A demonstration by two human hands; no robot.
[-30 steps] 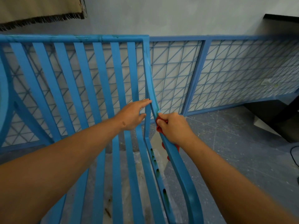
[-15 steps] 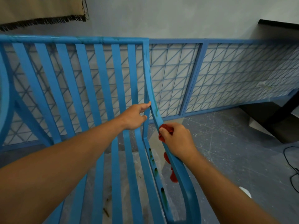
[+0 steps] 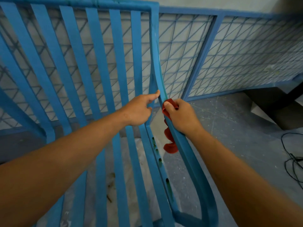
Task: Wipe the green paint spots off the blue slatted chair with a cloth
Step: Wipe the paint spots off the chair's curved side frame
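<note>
My right hand (image 3: 182, 116) grips the red cloth (image 3: 168, 126) against the curved armrest (image 3: 188, 149) of the blue slatted chair (image 3: 98, 66), its tail dangling beneath, while my left hand (image 3: 139, 110), fingers relaxed, touches the frame beside it.

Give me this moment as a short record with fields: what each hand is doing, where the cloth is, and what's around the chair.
left hand: fingertip touching the chair's right side rail, holds nothing
right hand: fingers curled round the red cloth, pressing it on the rail
cloth: bunched at the rail, tail hanging below
blue slatted chair: dark spots along seat edge
surroundings: blue mesh panels, black cable on floor
</note>
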